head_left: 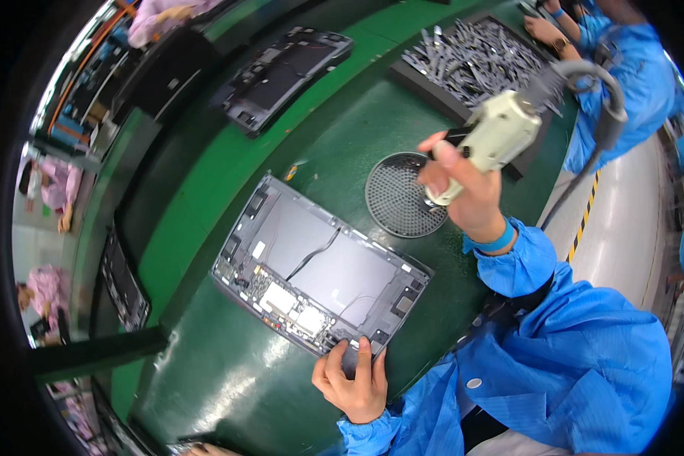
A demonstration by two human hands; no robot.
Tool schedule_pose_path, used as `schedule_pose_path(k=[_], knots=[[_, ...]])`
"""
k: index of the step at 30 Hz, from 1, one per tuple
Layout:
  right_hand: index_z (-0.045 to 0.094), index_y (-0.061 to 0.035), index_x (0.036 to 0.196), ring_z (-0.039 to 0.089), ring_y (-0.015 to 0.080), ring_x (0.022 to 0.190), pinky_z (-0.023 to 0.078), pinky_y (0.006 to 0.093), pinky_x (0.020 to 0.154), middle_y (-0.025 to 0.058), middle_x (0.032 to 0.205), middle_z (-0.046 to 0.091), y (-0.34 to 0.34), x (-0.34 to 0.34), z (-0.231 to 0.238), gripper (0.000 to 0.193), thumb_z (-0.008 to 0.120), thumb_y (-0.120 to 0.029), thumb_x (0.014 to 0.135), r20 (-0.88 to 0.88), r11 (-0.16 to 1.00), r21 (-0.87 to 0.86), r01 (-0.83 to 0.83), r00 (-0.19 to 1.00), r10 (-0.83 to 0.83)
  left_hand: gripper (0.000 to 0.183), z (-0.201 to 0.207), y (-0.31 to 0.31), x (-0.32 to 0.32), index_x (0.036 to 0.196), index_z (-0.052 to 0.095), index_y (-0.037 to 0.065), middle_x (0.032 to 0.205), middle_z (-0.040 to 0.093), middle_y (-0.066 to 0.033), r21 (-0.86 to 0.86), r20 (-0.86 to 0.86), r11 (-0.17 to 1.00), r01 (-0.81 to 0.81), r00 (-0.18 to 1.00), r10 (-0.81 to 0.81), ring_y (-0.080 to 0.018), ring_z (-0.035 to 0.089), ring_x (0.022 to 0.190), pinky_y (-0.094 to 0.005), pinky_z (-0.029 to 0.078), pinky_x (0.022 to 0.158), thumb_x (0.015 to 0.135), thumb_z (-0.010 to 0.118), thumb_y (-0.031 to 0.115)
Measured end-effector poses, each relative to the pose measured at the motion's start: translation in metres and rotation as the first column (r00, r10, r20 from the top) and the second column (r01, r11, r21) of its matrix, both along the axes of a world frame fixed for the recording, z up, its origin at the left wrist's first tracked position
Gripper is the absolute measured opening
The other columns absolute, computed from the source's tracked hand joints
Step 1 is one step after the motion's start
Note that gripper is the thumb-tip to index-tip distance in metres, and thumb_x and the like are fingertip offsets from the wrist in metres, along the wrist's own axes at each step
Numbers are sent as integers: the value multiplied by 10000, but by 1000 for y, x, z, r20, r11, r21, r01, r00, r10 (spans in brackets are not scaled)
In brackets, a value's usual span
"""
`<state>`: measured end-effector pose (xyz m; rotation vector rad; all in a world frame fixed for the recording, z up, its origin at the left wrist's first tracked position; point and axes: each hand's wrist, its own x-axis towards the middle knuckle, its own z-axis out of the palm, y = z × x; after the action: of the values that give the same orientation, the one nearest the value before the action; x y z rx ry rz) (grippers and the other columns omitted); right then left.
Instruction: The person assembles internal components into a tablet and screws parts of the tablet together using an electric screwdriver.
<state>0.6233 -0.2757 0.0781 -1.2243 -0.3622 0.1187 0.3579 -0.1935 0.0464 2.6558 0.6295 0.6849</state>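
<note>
An opened laptop base [349,258], grey inside with a circuit board along its near-left edge, lies tilted on the green bench. My left hand [355,384] grips its near corner, fingertips pressing on a dark part there. In my right hand [471,186] is a cream electric screwdriver [501,133], blurred by motion, its cable running up and to the right. The screwdriver's tip end is over the right side of a round perforated screw tray [403,201]. What the tip touches is too blurred to tell.
A dark box [433,91] full of small metal parts [479,64] stands at the far right. Another opened laptop base [281,72] lies on the green conveyor [171,220]. A co-worker in blue [631,91] works at upper right; a small yellowish piece [291,172] lies near the laptop.
</note>
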Motion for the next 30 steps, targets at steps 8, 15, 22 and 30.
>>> schedule_pose_path(k=[8, 15, 22, 30], knots=[[512, 4, 1049, 431, 118, 543, 431, 319, 642, -7, 560, 388, -7, -46, 21, 384, 396, -352, 962, 97, 880, 342, -329, 944, 316, 456, -11, 7, 3, 985, 715, 157, 1057, 576, -68, 61, 108, 998, 15, 994, -21, -285, 514, 943, -370, 487, 723, 539, 806, 143], [545, 44, 1007, 506, 123, 521, 481, 323, 616, 66, 606, 540, 5, -109, 20, 511, 724, -388, 800, 28, 744, 167, -647, 757, 653, 437, -10, 7, 3, 964, 714, 140, 1037, 587, -69, 18, 157, 1000, 4, 988, -6, -285, 535, 922, -359, 504, 703, 535, 793, 130], [551, 51, 991, 525, 125, 539, 489, 315, 616, 86, 637, 556, 11, -116, 19, 489, 725, -366, 807, -44, 746, 70, -662, 745, 666, 345, -12, 10, 3, 986, 701, 106, 1034, 581, -60, 11, 189, 1000, 10, 982, -12, -243, 541, 938, -329, 465, 674, 646, 732, 157], [553, 41, 981, 496, 136, 495, 484, 330, 616, 51, 570, 517, 14, -123, 16, 444, 723, -333, 813, 17, 715, 117, -689, 721, 692, 368, -15, 9, -3, 1014, 688, 102, 1063, 571, -62, 6, 200, 1000, 12, 980, -13, -240, 535, 962, -323, 454, 686, 651, 725, 152]])
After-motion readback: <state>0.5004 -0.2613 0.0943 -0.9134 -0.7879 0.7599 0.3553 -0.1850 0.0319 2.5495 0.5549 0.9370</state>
